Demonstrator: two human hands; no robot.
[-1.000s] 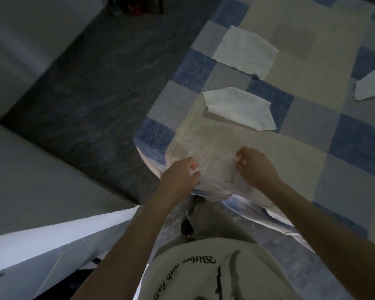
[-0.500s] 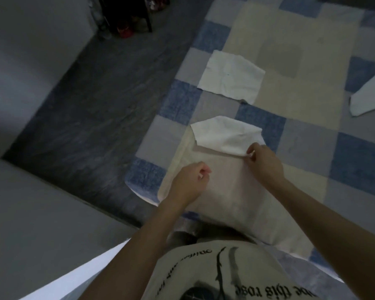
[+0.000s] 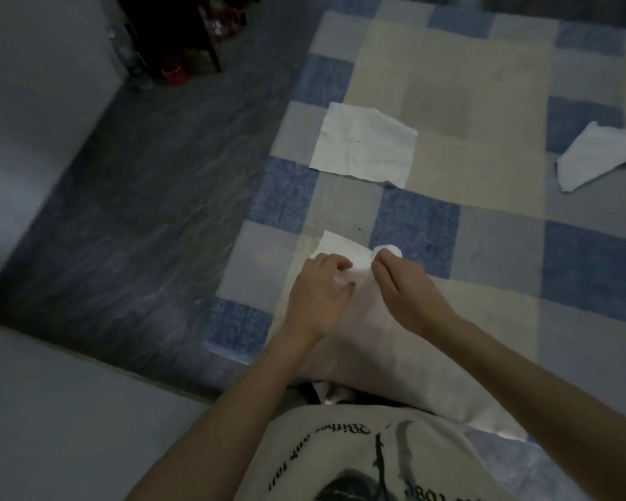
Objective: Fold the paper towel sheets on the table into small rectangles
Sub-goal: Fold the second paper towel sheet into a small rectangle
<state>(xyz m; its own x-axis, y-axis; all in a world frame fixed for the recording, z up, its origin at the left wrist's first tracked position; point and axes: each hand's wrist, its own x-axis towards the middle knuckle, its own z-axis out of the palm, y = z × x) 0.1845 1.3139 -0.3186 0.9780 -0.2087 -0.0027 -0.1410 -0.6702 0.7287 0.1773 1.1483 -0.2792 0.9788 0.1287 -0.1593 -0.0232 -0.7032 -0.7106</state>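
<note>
A white paper towel sheet (image 3: 344,247) lies partly folded near the table's front left edge. My left hand (image 3: 318,294) and my right hand (image 3: 409,287) both pinch it from the near side, and they hide most of it. A second sheet (image 3: 364,146) lies flat and unfolded farther back on the checked tablecloth (image 3: 485,197). A third sheet (image 3: 593,157) lies crumpled and loosely folded at the right edge of the view.
The table's left edge (image 3: 264,218) runs diagonally, with dark grey floor (image 3: 141,211) beyond it. A dark piece of furniture with red items (image 3: 174,66) stands on the floor at the back left. A pale surface (image 3: 51,410) fills the lower left.
Both hands moved from the near table edge forward to the nearest sheet and closed on it. The sheet has gone from spread out to bunched between the hands.
</note>
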